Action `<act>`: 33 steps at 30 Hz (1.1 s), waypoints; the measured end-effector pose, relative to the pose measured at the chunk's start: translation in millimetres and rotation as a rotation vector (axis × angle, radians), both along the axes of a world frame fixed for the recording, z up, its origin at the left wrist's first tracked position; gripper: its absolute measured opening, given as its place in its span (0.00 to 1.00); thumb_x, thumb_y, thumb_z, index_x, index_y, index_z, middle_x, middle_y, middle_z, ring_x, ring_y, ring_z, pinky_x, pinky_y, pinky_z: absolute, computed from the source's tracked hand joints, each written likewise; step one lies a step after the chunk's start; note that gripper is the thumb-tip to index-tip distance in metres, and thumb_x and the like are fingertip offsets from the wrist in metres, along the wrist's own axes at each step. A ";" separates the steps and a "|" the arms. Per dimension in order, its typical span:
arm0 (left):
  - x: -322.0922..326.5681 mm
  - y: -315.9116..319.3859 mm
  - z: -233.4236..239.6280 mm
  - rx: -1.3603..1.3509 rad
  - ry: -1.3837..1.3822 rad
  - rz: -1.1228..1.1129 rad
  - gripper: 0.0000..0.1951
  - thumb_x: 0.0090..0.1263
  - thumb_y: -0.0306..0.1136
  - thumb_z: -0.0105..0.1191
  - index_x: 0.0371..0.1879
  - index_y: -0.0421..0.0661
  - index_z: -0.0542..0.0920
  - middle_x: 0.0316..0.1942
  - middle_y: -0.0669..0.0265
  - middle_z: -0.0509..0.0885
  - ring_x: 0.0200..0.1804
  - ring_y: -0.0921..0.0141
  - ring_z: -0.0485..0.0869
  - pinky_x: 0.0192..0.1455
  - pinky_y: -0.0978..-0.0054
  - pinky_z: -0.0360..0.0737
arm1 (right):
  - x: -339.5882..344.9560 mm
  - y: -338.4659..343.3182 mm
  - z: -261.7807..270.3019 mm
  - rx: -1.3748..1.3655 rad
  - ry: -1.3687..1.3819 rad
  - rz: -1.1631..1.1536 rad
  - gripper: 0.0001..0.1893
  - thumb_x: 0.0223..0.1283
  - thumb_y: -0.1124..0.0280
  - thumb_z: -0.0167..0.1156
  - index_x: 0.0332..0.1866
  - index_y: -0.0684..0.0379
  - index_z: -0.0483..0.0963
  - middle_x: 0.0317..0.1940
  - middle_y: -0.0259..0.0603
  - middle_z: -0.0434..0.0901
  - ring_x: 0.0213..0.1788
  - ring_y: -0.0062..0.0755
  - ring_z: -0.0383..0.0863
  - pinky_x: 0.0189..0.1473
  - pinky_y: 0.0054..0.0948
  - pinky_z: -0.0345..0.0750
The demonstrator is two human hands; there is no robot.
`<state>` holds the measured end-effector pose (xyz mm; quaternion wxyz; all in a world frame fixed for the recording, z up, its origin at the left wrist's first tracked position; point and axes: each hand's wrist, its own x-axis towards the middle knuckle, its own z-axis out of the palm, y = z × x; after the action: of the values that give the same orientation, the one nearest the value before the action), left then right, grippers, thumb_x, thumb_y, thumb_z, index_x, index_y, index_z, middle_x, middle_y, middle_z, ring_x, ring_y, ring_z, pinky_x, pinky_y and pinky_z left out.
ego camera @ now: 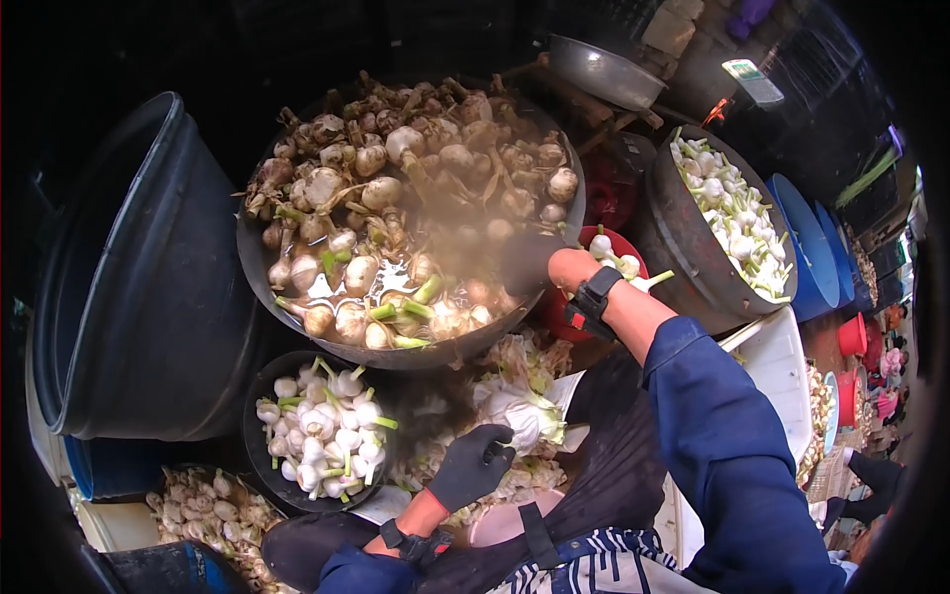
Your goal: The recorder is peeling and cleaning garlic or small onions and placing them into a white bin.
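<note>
My right hand (533, 264), in a dark glove and blurred, reaches over the right edge of a large round metal basin (415, 358). Whatever its fingers do is hidden by the blur. Muddy garlic bulbs (382, 191) are heaped in the basin, the nearer ones sitting in brown water. Low in front of me, my left hand (475, 462) wears a black glove, its fingers curled beside crumpled white garlic skins (519, 412); I cannot tell if it grips anything. To its left, a black basin (256, 453) holds cleaned white garlic (326, 427) with trimmed green stems.
A red basin (553, 315) with a few white bulbs stands under my right wrist. Beyond it, a tilted dark tub (686, 260) is full of clean garlic. A tall dark blue barrel (171, 312) rises at left. Garlic lies heaped at lower left (204, 508). People sit at far right.
</note>
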<state>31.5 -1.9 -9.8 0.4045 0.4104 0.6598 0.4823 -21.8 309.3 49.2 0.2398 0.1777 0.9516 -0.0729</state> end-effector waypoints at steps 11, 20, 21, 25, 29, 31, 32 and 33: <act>-0.7 -1.6 7.7 0.098 0.079 -0.032 0.12 0.64 0.29 0.58 0.44 0.40 0.80 0.38 0.55 0.85 0.38 0.67 0.85 0.40 0.71 0.80 | -5.9 -5.2 -7.4 -0.048 -0.116 0.075 0.29 0.36 0.50 0.69 0.43 0.59 0.82 0.44 0.48 0.83 0.46 0.46 0.83 0.49 0.36 0.78; -11.4 8.7 39.1 0.300 0.066 0.250 0.24 0.61 0.24 0.59 0.58 0.37 0.71 0.50 0.56 0.79 0.49 0.67 0.81 0.51 0.72 0.78 | 91.6 -74.3 75.5 -0.314 0.655 -0.294 0.27 0.38 0.50 0.70 0.33 0.66 0.77 0.28 0.50 0.82 0.32 0.46 0.83 0.37 0.36 0.77; -12.3 7.9 39.7 0.340 -0.012 0.285 0.27 0.61 0.23 0.59 0.61 0.37 0.68 0.54 0.57 0.77 0.53 0.68 0.79 0.55 0.72 0.77 | 101.7 -95.2 72.4 -0.527 0.708 -0.280 0.25 0.43 0.51 0.70 0.34 0.66 0.76 0.26 0.48 0.81 0.30 0.39 0.82 0.36 0.35 0.76; -4.4 1.2 27.0 0.411 -0.197 0.248 0.28 0.61 0.23 0.60 0.61 0.37 0.68 0.55 0.60 0.75 0.56 0.70 0.75 0.59 0.71 0.74 | 131.7 -152.9 27.6 -0.890 0.592 -0.526 0.22 0.57 0.56 0.65 0.41 0.68 0.76 0.27 0.43 0.80 0.28 0.27 0.79 0.32 0.29 0.75; -11.2 0.2 20.0 0.228 -0.340 0.363 0.23 0.62 0.24 0.60 0.57 0.37 0.72 0.49 0.60 0.79 0.51 0.71 0.78 0.56 0.73 0.76 | 142.6 -159.5 16.9 -1.159 0.572 -0.842 0.16 0.67 0.62 0.55 0.42 0.69 0.77 0.29 0.42 0.83 0.29 0.21 0.82 0.27 0.23 0.76; -10.7 2.8 14.2 0.260 -0.327 0.412 0.22 0.63 0.24 0.60 0.55 0.36 0.72 0.46 0.61 0.80 0.48 0.72 0.79 0.52 0.74 0.78 | 143.9 -164.7 7.4 -0.796 0.931 -0.552 0.13 0.61 0.66 0.61 0.40 0.68 0.78 0.31 0.43 0.83 0.30 0.23 0.83 0.30 0.25 0.76; -9.9 2.5 13.5 0.248 -0.393 0.433 0.21 0.63 0.24 0.60 0.55 0.36 0.73 0.46 0.61 0.80 0.48 0.72 0.79 0.50 0.75 0.78 | 145.4 -167.8 7.4 -0.800 0.926 -0.552 0.13 0.61 0.66 0.61 0.40 0.68 0.78 0.31 0.43 0.83 0.30 0.23 0.83 0.30 0.25 0.76; -9.0 2.5 13.5 0.235 -0.461 0.451 0.20 0.63 0.24 0.60 0.54 0.36 0.73 0.46 0.61 0.80 0.47 0.73 0.80 0.49 0.75 0.79 | 145.3 -172.8 12.7 -0.701 0.943 -0.528 0.11 0.57 0.68 0.64 0.39 0.65 0.79 0.31 0.43 0.83 0.30 0.27 0.83 0.33 0.26 0.77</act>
<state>22.4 0.6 3.7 0.3763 0.1784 0.5651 0.7122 123.5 136.5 61.9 -0.1865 0.2657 0.7988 -0.5065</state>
